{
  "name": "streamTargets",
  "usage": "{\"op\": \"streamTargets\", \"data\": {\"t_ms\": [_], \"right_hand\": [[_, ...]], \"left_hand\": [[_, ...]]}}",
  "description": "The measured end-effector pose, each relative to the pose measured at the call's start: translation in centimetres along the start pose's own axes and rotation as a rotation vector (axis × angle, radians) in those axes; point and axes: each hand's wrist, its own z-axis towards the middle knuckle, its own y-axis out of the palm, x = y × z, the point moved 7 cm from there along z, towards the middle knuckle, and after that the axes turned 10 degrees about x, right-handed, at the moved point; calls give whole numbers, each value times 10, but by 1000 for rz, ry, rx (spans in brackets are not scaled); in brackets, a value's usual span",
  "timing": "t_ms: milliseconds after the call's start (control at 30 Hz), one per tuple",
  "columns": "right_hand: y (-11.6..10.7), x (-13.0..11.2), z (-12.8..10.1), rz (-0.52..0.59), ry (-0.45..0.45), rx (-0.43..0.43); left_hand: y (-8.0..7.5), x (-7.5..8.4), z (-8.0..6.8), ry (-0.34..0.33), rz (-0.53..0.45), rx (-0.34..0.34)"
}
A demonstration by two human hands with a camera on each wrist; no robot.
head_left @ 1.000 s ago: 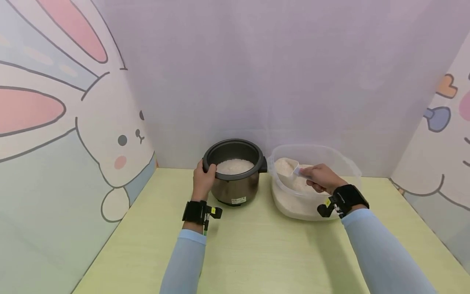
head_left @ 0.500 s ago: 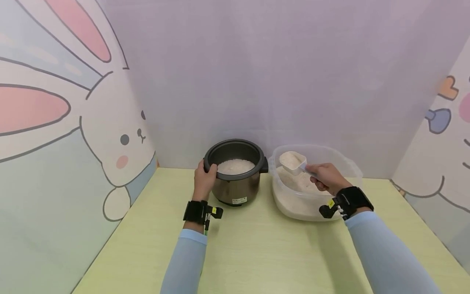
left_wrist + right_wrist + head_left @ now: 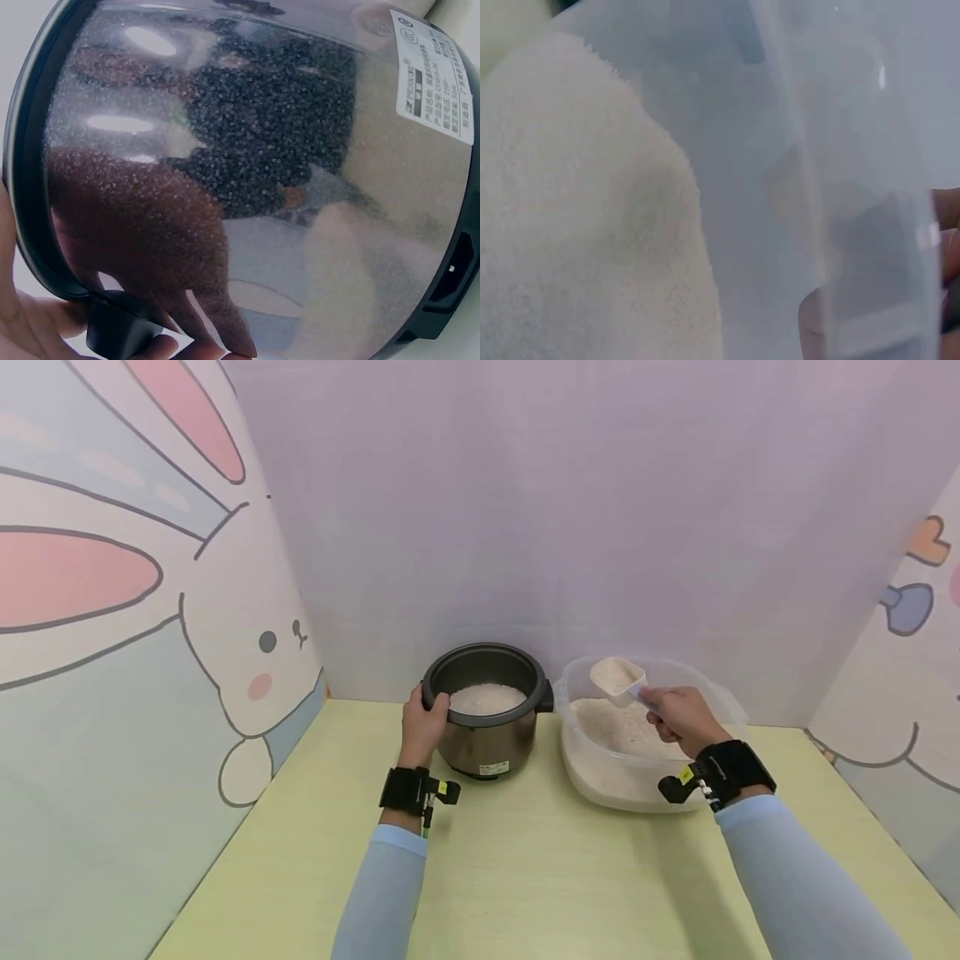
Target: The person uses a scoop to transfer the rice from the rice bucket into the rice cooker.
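Rice (image 3: 613,674) fills a clear scoop (image 3: 619,681) gripped by the right hand (image 3: 678,714) above a plastic tub (image 3: 600,777), just beside the cooker pot (image 3: 486,727) on the yellow counter (image 3: 540,868). The left hand (image 3: 422,731) clasps the pot's dark rim, steadying it. Keeping the scoop level should save grains from spilling between tub and pot. The pot's white label (image 3: 436,75) carries print too small to read.

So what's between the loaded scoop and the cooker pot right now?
In the head view, only the tub's near-left rim and the pot's right handle separate scoop from pot.
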Motion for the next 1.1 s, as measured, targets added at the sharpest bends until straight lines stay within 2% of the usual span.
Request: {"op": "streamTargets", "data": {"t_ms": [233,567,833,1100], "right_hand": [[9,-22,-8,26,19,58],[25,-47,-15,146,63,178],[53,-74,-23,151,-15,137],[78,-82,-22,93,-119,144]], "left_hand": [[-1,1,-1,-9,6,3],[-1,0,-1,-11,5,-7],[-1,0,1,-18,6,2],[3,-1,0,-25,-5,-2]]}}
